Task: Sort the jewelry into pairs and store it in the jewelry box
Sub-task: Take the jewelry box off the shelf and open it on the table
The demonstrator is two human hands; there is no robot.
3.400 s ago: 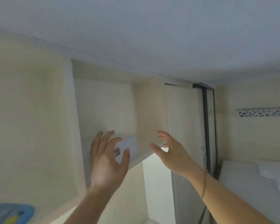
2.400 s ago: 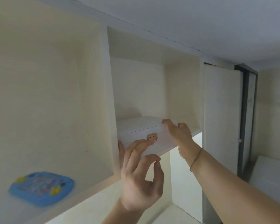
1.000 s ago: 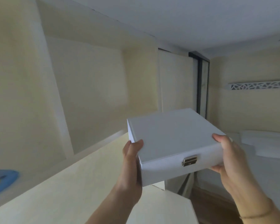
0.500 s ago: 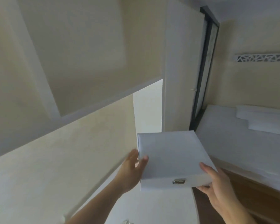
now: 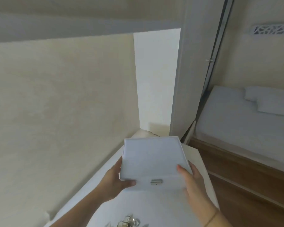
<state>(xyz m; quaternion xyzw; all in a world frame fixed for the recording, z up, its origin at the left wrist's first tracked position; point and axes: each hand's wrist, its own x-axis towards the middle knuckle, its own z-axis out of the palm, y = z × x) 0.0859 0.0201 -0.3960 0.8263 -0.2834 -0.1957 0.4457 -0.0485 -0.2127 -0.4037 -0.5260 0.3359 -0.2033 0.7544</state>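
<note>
A closed white jewelry box (image 5: 152,158) with a small metal clasp on its front is held low over a white tabletop (image 5: 156,208). My left hand (image 5: 116,179) grips its left side with the thumb curled round the front corner. My right hand (image 5: 189,179) holds its right side, thumb resting on the lid. A small heap of silvery jewelry (image 5: 129,222) lies on the tabletop at the bottom edge of the view, cut off by the frame.
A beige cabinet wall (image 5: 56,104) rises at the left of the tabletop. A white door (image 5: 156,76) stands behind. A bed with a white mattress (image 5: 246,118) on a wooden frame lies to the right, past a strip of wooden floor.
I took the box off the high shelf with both hands and brought it down. Over the last half second it sank lower, near the tabletop, and the jewelry came into view.
</note>
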